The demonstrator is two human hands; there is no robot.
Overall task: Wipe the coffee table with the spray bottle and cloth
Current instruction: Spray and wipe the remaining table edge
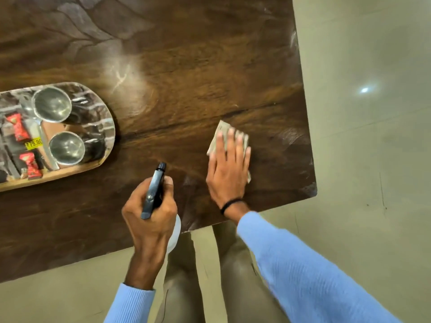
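Observation:
The dark wooden coffee table [191,73] fills the upper left of the head view. My left hand [151,215] is wrapped around a spray bottle [154,187] with a black nozzle head, held over the table's near edge; the white bottle body is mostly hidden under the hand. My right hand [229,169] lies flat, fingers spread, pressing a folded beige cloth [222,131] onto the tabletop near the right corner. Most of the cloth is covered by the hand.
An oval tray [109,127] sits at the left on the table, holding two metal bowls [51,104] and red snack packets [17,128]. The table's right edge and near corner border a pale glossy floor [363,136]. My legs stand below the near edge.

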